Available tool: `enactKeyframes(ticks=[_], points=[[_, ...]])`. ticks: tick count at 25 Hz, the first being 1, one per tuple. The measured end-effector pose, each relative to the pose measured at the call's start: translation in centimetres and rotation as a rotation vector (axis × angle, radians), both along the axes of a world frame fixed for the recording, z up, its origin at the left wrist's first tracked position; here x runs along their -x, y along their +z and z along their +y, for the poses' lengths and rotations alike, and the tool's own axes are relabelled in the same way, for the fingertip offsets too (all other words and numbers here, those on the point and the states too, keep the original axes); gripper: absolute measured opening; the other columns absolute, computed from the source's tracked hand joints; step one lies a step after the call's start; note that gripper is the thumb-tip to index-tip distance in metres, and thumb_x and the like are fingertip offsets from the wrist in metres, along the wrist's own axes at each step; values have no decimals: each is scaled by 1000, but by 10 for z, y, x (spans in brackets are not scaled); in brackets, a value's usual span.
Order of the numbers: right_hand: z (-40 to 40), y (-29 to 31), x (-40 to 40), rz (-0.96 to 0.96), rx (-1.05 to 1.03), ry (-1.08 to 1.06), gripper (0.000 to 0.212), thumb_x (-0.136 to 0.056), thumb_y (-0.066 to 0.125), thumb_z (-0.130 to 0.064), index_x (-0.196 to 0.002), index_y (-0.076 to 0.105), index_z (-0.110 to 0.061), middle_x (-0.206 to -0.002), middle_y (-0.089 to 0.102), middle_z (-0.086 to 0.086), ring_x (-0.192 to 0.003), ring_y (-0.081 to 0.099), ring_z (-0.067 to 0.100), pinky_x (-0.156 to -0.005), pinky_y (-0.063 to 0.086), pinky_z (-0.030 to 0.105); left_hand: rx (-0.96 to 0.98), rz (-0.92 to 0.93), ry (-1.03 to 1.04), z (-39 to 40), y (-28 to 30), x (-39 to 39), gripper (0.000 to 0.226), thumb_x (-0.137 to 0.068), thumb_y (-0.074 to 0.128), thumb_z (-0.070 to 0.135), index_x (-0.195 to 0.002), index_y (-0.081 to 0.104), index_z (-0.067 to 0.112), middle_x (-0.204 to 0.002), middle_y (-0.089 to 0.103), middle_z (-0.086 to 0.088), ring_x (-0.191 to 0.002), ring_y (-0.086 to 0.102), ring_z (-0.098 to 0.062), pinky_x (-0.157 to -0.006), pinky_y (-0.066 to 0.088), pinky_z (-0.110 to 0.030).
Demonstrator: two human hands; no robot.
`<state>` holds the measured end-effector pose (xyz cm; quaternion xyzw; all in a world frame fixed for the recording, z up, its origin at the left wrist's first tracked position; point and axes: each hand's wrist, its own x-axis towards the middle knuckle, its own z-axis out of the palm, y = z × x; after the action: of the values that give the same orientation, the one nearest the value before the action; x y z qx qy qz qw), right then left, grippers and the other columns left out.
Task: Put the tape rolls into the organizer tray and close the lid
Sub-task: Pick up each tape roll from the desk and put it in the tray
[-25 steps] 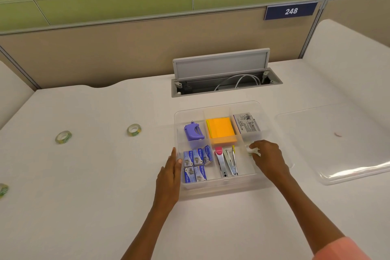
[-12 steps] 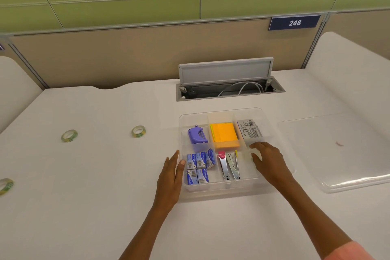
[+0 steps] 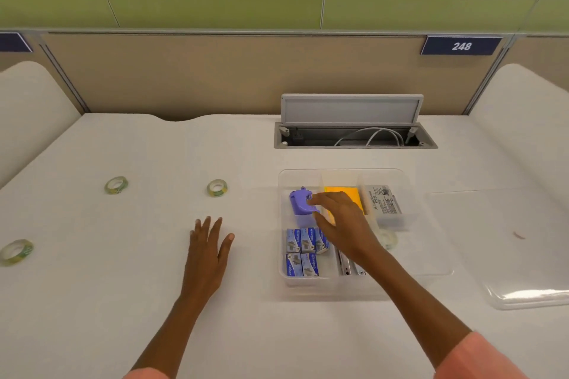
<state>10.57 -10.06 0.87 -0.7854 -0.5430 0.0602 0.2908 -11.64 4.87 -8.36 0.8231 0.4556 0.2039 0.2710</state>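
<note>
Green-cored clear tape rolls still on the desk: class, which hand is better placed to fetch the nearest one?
Left. The left hand lies empty just below the nearest tape roll, while the right hand reaches over the clear organizer tray.

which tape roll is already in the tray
The tape roll in the organizer tray, in its right-hand compartment just right of the right hand. The other three rolls lie out on the table, left of the tray.
</note>
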Motion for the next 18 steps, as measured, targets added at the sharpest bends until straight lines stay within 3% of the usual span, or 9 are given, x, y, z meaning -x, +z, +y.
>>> enactKeyframes(ticks=[3, 7, 12, 18], points=[[39, -1, 18, 16, 14, 115, 29, -90, 55, -16, -119, 59, -16, -128, 60, 5, -122, 48, 21, -98, 35, 25, -69, 145, 56, 15, -9, 16, 62, -91, 28, 48, -141, 22, 11, -155, 14, -14, -144, 3, -25, -119, 4, -41], [95, -5, 32, -2, 127, 233, 34, -92, 52, -18, -126, 52, -15, -135, 53, 6, -127, 42, 21, -102, 36, 31, -173, 255, 71, 15, -17, 17, 86, -79, 3, 68, -141, 21, 11, -154, 16, -14, -144, 10, -25, -118, 6, -36], [155, -21, 44, -65, 348, 256, 55, -90, 53, -20, -140, 32, -11, -144, 38, 16, -129, 35, 33, -103, 39, 44, -187, 268, 100, 16, -20, 16, 80, -81, 10, 64, -141, 23, 12, -154, 18, -13, -143, 13, -23, -119, 8, -36], [199, -49, 64, -135, 496, 281, 63, -89, 55, -30, -143, 23, -18, -148, 26, 19, -131, 32, 39, -106, 36, 46, -176, 251, 108, 16, -20, 14, 73, -86, 18, 62, -142, 21, 15, -155, 15, -10, -144, 9, -20, -118, 4, -33]])
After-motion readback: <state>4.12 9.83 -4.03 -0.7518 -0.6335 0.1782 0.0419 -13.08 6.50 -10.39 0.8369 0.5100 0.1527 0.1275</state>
